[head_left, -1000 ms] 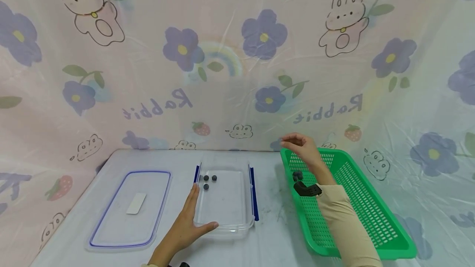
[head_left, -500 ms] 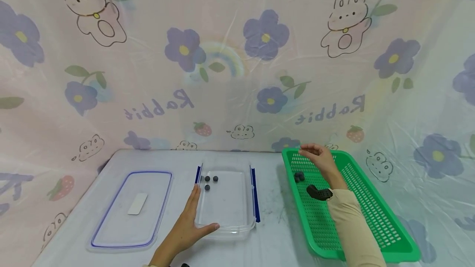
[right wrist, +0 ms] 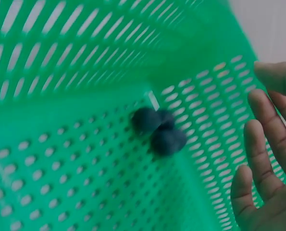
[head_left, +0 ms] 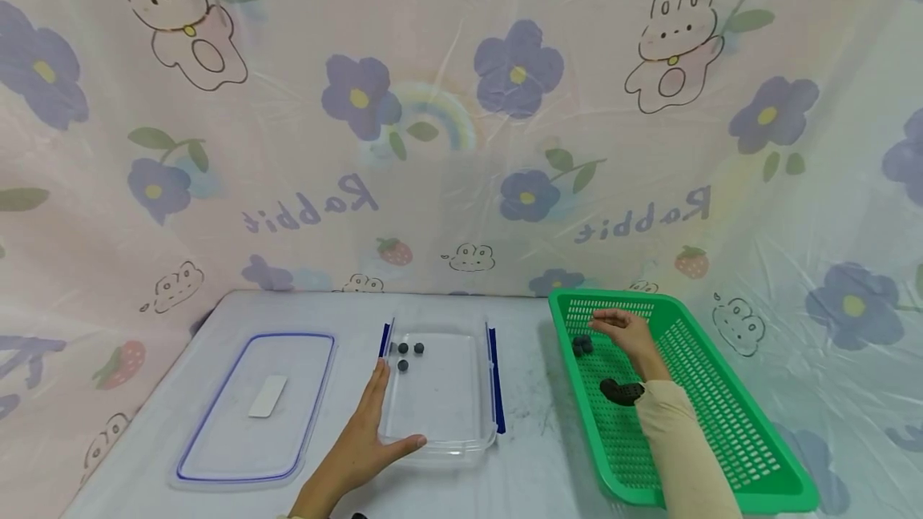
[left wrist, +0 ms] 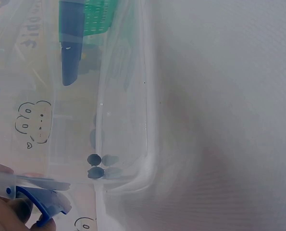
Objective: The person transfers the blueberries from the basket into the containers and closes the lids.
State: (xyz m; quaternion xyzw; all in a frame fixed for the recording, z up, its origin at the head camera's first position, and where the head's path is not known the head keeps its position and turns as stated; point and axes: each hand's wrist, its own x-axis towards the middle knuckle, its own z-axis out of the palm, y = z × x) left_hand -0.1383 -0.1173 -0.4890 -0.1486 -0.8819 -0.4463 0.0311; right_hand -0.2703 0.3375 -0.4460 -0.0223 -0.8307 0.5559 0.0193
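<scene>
Three blueberries [head_left: 403, 365] lie in the far left corner of a clear plastic container [head_left: 440, 403]. My left hand [head_left: 355, 447] rests against the container's left side, fingers straight and thumb spread along the near end. In the left wrist view, its fingertips touch around a blue latch [left wrist: 44, 202]. Over the far left part of a green basket [head_left: 593, 431] hovers my right hand [head_left: 626, 335], fingers loosely bent and nothing between them. Below it a small cluster of blueberries [right wrist: 167, 139] sits in the basket's corner, apart from the right hand [right wrist: 270, 154].
Left of the container a clear lid [head_left: 231, 459] with a blue seal lies flat, a white label [head_left: 268, 396] at its middle. Another blue latch [head_left: 497, 391] hangs on the container's right side. A printed curtain [head_left: 433, 183] stands behind the table [head_left: 530, 455].
My right hand has moved right and then down, from above the basket's far left rim to inside it near the blueberries. The left hand keeps its place on the container.
</scene>
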